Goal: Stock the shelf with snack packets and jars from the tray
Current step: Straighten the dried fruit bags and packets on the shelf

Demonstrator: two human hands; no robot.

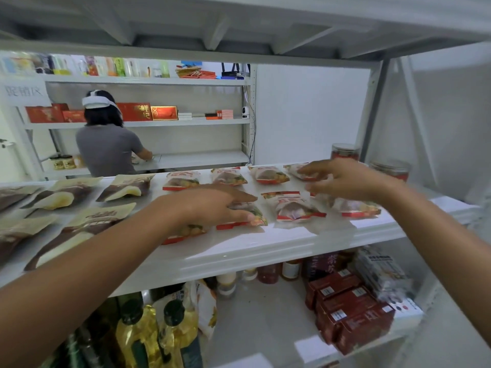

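Straightening packets (pixel 295 208) on the shelf (pixel 265 245) with left hand (pixel 210 205) flat on one, right hand (pixel 348 179) spread empty; seemingly nearly stocked, jars (pixel 344 152) at shelf's back corner, tray unseen.

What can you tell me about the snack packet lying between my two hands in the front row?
The snack packet is a soft, crinkled plastic pouch, partly see-through, with red bands at both ends and red print. Reddish and yellow-green contents show through. It lies flat on the white shelf near the front edge. Neither the left hand nor the right hand touches it.
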